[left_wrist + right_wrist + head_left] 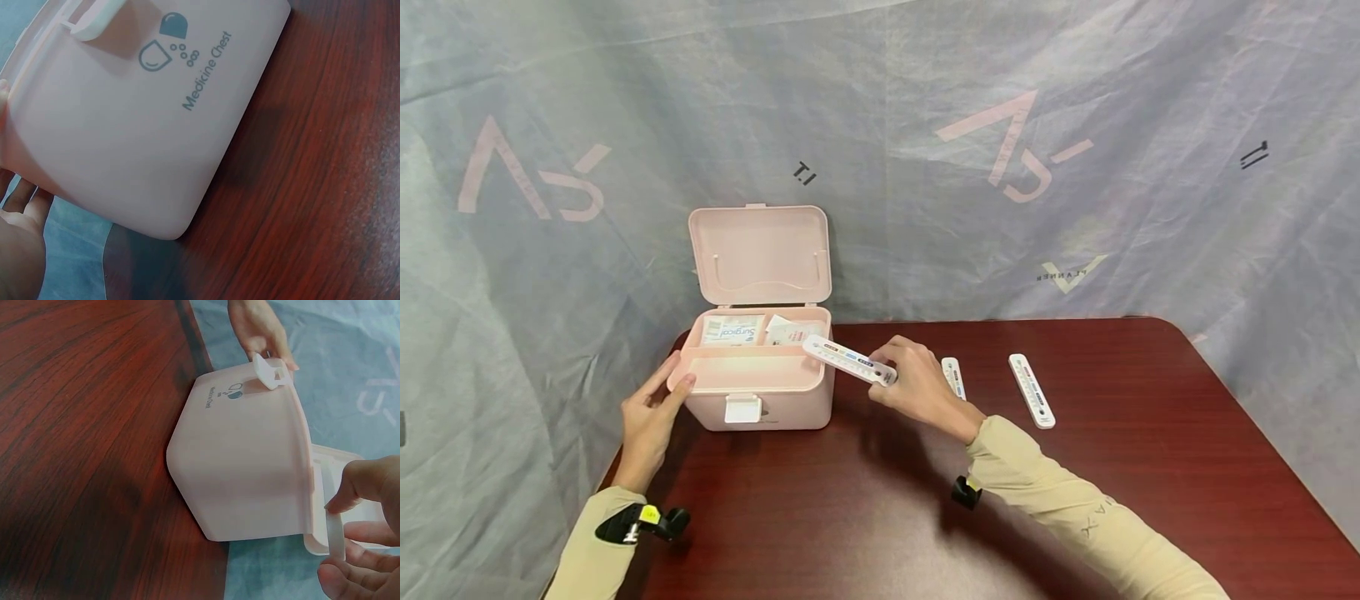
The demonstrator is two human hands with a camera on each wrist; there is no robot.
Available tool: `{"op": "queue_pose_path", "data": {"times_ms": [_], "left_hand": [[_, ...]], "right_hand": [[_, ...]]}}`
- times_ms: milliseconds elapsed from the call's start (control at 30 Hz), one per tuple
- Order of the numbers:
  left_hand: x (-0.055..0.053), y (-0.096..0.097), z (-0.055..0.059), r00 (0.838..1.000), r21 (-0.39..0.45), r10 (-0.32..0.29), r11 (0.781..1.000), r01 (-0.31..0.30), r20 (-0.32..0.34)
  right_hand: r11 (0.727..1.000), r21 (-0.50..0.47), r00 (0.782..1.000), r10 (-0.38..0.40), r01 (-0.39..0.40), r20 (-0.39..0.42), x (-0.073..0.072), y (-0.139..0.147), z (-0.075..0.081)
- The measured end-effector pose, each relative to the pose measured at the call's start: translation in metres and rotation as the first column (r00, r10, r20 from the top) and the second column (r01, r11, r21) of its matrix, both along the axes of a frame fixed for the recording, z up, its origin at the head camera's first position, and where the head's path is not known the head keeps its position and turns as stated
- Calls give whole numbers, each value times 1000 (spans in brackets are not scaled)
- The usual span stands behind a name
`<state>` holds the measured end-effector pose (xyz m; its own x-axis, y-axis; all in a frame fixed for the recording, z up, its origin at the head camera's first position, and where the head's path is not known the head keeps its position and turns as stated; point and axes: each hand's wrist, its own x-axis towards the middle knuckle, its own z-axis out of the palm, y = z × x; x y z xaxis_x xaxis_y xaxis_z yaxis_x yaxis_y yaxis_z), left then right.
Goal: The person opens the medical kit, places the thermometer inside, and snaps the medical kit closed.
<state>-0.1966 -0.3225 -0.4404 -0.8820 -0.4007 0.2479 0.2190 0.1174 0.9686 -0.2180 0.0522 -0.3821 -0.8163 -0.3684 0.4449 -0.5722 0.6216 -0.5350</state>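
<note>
A pink medicine chest stands at the table's left with its lid raised; its printed name reads plainly in the left wrist view. My left hand grips the chest's left rim, thumb on top and fingers down the side. In my right hand is a flat white thermometer with a printed scale, pinched near one end. Its far end hangs over the chest's right rim. Inside the chest's rear compartments lie a packet marked Surgical and a white packet.
Two more white thermometers lie on the dark red table: one thermometer at the right, another thermometer partly hidden behind my right wrist. A grey printed cloth hangs behind the table.
</note>
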Motion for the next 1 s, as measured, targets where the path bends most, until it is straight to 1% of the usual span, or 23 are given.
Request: {"op": "queue_pose_path", "data": {"times_ms": [133,333,667,867,1000], "left_hand": [[0,0,-1,1000,17,3,1000,-3,-3],[1,0,-1,1000,4,0,1000,0,-3],[0,1,0,999,31,-7,999,8,-34],[1,2,0,998,40,-14,999,17,-60],[1,2,0,998,41,-16,999,18,-61]], "right_hand": [[1000,7,1000,7,-7,-3,-2,-2,0],[1000,14,1000,19,-19,-8,-4,-3,0],[999,6,999,40,-40,5,-4,-6,0],[998,1,998,57,-57,3,-6,-7,0],[997,5,997,72,-72,-2,-8,-8,0]]}}
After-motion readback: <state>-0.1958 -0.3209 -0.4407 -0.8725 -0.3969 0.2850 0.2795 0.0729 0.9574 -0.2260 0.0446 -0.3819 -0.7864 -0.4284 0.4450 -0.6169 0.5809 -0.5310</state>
